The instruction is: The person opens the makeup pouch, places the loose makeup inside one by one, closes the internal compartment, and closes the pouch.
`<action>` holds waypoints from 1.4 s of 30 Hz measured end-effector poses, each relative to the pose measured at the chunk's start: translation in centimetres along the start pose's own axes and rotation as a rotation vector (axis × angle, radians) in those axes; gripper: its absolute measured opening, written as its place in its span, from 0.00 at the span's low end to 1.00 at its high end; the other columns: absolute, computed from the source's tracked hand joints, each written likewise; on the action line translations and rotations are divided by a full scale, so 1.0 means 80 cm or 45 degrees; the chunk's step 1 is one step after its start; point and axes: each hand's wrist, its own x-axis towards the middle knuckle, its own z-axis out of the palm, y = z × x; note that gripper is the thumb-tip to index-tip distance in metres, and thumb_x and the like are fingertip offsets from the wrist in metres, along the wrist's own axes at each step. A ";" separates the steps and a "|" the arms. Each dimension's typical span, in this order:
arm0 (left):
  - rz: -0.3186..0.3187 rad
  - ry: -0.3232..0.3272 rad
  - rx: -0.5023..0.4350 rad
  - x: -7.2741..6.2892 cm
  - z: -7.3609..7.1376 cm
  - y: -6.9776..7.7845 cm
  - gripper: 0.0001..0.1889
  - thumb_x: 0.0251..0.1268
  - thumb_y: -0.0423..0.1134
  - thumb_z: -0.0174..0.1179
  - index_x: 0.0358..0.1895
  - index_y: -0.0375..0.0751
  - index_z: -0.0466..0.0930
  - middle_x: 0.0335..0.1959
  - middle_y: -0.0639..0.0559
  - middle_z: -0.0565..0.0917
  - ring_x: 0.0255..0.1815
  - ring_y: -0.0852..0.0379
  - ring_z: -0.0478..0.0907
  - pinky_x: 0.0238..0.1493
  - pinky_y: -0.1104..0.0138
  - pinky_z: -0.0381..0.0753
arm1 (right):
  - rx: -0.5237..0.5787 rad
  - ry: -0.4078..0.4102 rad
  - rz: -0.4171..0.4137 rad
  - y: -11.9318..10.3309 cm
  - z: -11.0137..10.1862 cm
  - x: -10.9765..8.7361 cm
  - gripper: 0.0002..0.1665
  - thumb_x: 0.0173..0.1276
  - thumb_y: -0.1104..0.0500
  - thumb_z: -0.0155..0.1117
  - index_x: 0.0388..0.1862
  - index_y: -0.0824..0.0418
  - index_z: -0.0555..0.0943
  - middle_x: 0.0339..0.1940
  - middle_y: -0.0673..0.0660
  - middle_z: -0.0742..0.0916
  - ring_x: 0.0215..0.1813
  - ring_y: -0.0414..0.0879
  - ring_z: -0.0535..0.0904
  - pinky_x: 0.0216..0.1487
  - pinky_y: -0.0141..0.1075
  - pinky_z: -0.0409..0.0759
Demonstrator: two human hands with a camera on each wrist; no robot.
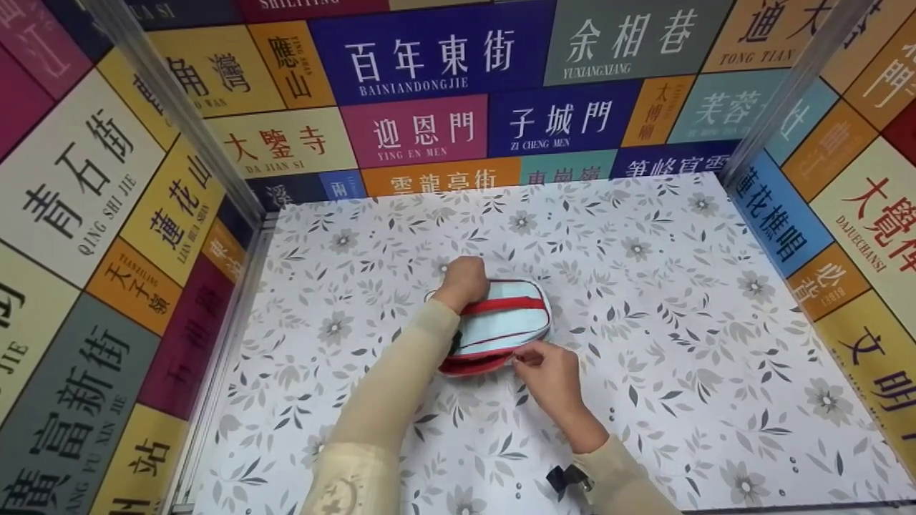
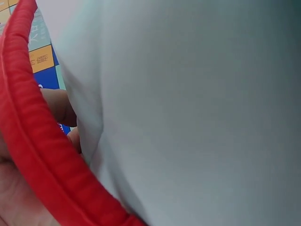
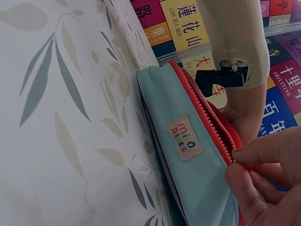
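A light-blue pencil case [image 1: 501,327] with red trim lies on the table, a red strap [image 1: 512,305] across its top. Its red zipper [image 3: 207,110] stands partly open along the side toward me, and a patch with colored letters [image 3: 185,138] shows on the blue side. My left hand [image 1: 465,279] grips the far left end of the case; in the left wrist view, fingers [image 2: 59,106] show behind the red edge. Thumb and forefinger of my right hand [image 1: 551,372] pinch the zipper at the near right edge, hiding the pull.
White table covering [image 1: 665,357] with grey leaves and flowers lies under the case. Walls of colored signs [image 1: 429,61] enclose the back and both sides. A small black camera [image 1: 565,478] sits on my right wrist.
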 end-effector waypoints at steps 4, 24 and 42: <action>-0.010 -0.004 0.008 -0.001 -0.001 0.002 0.12 0.70 0.33 0.55 0.44 0.35 0.88 0.46 0.40 0.91 0.47 0.44 0.85 0.58 0.52 0.85 | -0.017 0.011 -0.063 -0.001 0.006 -0.003 0.07 0.57 0.67 0.80 0.32 0.56 0.92 0.27 0.51 0.92 0.32 0.44 0.89 0.34 0.32 0.85; -0.032 -0.019 0.007 -0.004 -0.004 0.005 0.10 0.71 0.33 0.57 0.45 0.35 0.87 0.45 0.41 0.90 0.46 0.45 0.85 0.59 0.52 0.84 | -0.260 0.090 -0.301 -0.014 0.025 -0.008 0.07 0.53 0.70 0.75 0.27 0.59 0.90 0.23 0.51 0.88 0.28 0.43 0.83 0.32 0.39 0.82; -0.045 -0.007 -0.003 -0.007 -0.006 0.010 0.10 0.70 0.33 0.57 0.43 0.36 0.88 0.44 0.41 0.90 0.44 0.45 0.84 0.54 0.55 0.85 | -0.268 0.130 -0.395 -0.022 0.037 -0.013 0.07 0.49 0.69 0.77 0.26 0.59 0.90 0.23 0.52 0.88 0.28 0.44 0.84 0.32 0.40 0.83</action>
